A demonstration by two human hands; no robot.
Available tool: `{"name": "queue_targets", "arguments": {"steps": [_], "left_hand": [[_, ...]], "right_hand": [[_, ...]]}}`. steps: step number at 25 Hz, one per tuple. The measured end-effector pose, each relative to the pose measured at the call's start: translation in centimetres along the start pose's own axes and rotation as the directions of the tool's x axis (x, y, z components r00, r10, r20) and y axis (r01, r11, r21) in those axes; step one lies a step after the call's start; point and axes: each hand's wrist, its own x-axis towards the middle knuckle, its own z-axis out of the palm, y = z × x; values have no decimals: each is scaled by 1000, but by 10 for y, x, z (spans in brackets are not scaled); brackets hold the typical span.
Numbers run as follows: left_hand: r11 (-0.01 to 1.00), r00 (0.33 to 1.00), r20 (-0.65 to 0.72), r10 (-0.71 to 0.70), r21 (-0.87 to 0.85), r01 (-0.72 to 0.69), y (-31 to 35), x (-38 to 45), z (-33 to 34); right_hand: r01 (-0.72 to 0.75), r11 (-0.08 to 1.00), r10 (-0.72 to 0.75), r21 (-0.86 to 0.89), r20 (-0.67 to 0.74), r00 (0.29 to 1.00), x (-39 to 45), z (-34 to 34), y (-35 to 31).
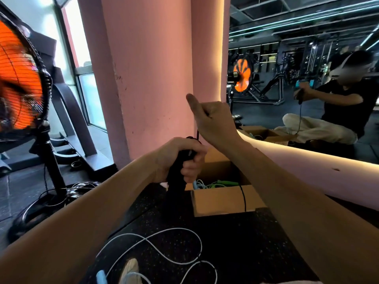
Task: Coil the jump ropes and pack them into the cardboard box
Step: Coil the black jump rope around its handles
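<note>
My left hand [182, 158] was clenched on the black rope handles [176, 177] as the winding core. Right hand [213, 119] pinched the black cord [198, 134], pulling it taut above. Cardboard box [223, 199] sat open just beyond, room inside. Light-blue rope [164, 242] lay loose on the floor.

Both forearms are seen bare, no sleeves reaching them. In the mirror, a black T-shirt [346, 103] and light trousers [320, 128] are worn.
</note>
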Motion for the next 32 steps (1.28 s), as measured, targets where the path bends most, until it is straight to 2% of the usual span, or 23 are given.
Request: {"name": "queue_targets", "arguments": {"steps": [2, 3, 5, 6, 7, 9, 10, 12, 14, 16, 17, 18, 19, 21, 22, 23, 25, 26, 27, 28, 29, 30, 32], "left_hand": [[994, 980, 196, 19, -112, 3, -11, 3, 7], [973, 958, 273, 85, -231, -21, -17, 5, 9], [875, 918, 285, 277, -470, -118, -24, 10, 7], [828, 912, 220, 347, -529, -188, -27, 12, 4], [789, 914, 122, 387, -556, -260, -29, 11, 1], [708, 912, -153, 381, -586, -394, -34, 9, -8], [663, 887, -310, 342, -589, -461, -40, 10, -15], [620, 781, -573, 249, -525, -583, -58, 15, -33], [721, 620, -759, 201, -314, -618, -84, 22, -56], [867, 465, -834, 297, 31, -498, -111, 27, -77], [900, 454, -813, 364, 182, -396, -124, 27, -82], [914, 502, -768, 397, 282, -292, -139, 25, -84], [930, 604, -710, 362, 321, -181, -154, 25, -85], [951, 827, -546, 136, 306, 46, -179, 27, -75], [951, 892, -452, 29, 286, 114, -190, 35, -67], [969, 912, -408, -39, 208, 135, -195, 46, -55], [992, 894, -431, -122, -87, 94, -203, 61, -41], [971, 925, -344, -160, -222, 86, -207, 60, -38], [924, 973, -145, -178, -365, 115, -207, 57, -33], [865, 991, 67, -112, -485, 131, -209, 51, -33], [793, 983, 181, 8, -600, 104, -208, 44, -35], [740, 972, 199, 122, -672, 45, -207, 36, -42], [660, 968, 80, 236, -744, -100, -211, 42, -58]], "right_hand": [[-128, 991, 126, 42, 45, 991, -3, 6, 8], [-215, 974, 205, 73, 123, 971, -9, 12, 12], [-474, 838, 393, 269, 305, 867, -29, 28, 34], [-586, 721, 458, 369, 381, 803, -43, 36, 44], [-634, 665, 497, 395, 398, 771, -61, 45, 55], [-582, 761, 487, 285, 343, 804, -100, 60, 69], [-573, 788, 479, 226, 359, 801, -122, 68, 71], [-601, 784, 478, 153, 469, 743, -165, 82, 64], [-558, 823, 430, 109, 523, 736, -194, 95, 57], [-421, 904, 334, 73, 494, 803, -202, 100, 59], [-353, 934, 289, 53, 470, 834, -200, 103, 66], [-280, 960, 240, 27, 440, 865, -192, 100, 68], [-206, 978, 190, -3, 405, 894, -182, 97, 73], [-87, 994, 104, -62, 352, 930, -164, 92, 85], [-68, 996, 86, -65, 320, 943, -159, 93, 93], [-71, 996, 81, -46, 293, 953, -158, 94, 101], [-135, 991, 129, 2, 272, 954, -161, 99, 119], [-196, 980, 183, 21, 267, 946, -164, 101, 128], [-256, 966, 238, 39, 253, 938, -167, 103, 138], [-321, 945, 298, 58, 246, 922, -169, 104, 147], [-387, 919, 357, 75, 255, 899, -174, 107, 158], [-449, 889, 409, 89, 287, 866, -182, 113, 168], [-607, 787, 512, 111, 431, 743, -205, 132, 176]]}}
